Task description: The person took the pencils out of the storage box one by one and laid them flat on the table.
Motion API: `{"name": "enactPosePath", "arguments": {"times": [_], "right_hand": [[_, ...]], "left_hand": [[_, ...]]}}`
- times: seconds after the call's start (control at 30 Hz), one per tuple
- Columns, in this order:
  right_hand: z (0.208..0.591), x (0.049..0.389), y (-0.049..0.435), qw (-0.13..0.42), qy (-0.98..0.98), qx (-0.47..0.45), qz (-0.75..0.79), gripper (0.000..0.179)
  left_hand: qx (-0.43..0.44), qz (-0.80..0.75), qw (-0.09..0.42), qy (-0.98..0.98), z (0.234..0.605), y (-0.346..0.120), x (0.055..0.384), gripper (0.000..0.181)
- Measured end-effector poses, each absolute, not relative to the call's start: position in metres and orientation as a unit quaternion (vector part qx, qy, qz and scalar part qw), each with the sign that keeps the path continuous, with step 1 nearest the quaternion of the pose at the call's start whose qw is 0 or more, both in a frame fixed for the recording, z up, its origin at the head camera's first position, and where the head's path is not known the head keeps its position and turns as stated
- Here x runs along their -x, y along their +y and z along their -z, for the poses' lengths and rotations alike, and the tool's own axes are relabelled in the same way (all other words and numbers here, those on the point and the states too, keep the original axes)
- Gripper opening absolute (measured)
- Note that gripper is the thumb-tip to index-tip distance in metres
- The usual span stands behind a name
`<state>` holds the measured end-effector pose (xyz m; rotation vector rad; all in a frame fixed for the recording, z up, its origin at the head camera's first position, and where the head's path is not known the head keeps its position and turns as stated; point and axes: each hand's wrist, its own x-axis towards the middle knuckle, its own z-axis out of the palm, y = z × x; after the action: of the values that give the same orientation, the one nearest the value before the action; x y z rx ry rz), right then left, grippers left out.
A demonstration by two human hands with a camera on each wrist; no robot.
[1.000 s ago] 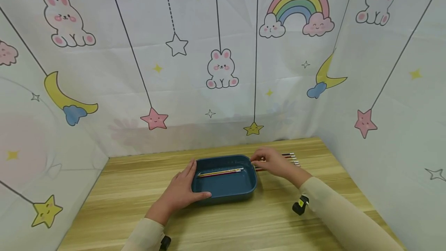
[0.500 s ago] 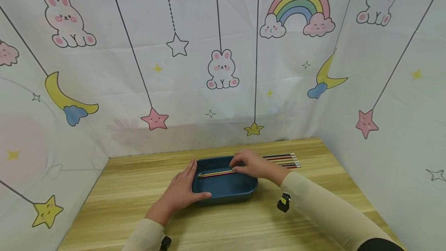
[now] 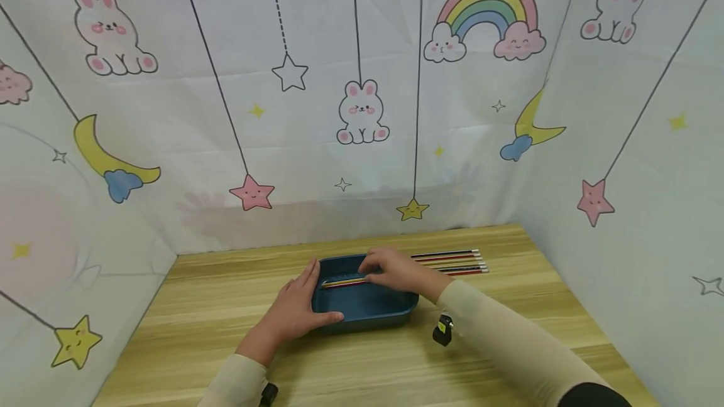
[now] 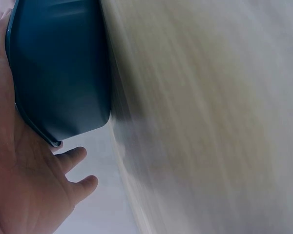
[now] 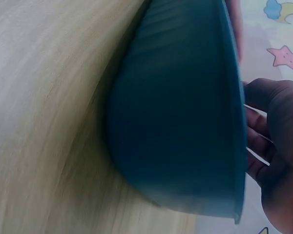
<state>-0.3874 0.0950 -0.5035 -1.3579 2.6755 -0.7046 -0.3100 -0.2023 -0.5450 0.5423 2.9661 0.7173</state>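
Observation:
A dark blue rectangular tray [image 3: 367, 306] stands on the table, with at least two pencils [image 3: 344, 282] lying in it. My left hand [image 3: 291, 303] rests against the tray's left end, thumb over the near rim and fingers along the side; in the left wrist view the palm [image 4: 27, 170] lies beside the tray wall. Inside the tray, my right hand [image 3: 398, 272] has its thumb and bent fingers at the middle of the pencils and covers their eraser ends. The right wrist view shows the thumb [image 5: 263, 92], but the tray wall hides the fingertips, so I cannot see any pinch.
Several more pencils [image 3: 460, 259] lie side by side on the table right of the tray, eraser ends pointing right. The wood-grain table [image 3: 226, 306] is bounded by a white printed cloth [image 3: 305, 162] at the back and sides.
My right hand has moved left from the tray's right edge, beside the loose pencils, to over the pencils in the tray. The left hand and the tray have stayed in place.

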Motion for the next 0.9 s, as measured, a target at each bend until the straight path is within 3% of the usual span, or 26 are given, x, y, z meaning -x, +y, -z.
{"name": "enactPosePath", "arguments": {"times": [0.9], "right_hand": [[0.534, 0.393, 0.074, 0.014, 0.877, 0.443, 0.184, 0.02]], "left_hand": [[-0.178, -0.231, 0.017, 0.956, 0.545, -0.202, 0.309, 0.133]]}}
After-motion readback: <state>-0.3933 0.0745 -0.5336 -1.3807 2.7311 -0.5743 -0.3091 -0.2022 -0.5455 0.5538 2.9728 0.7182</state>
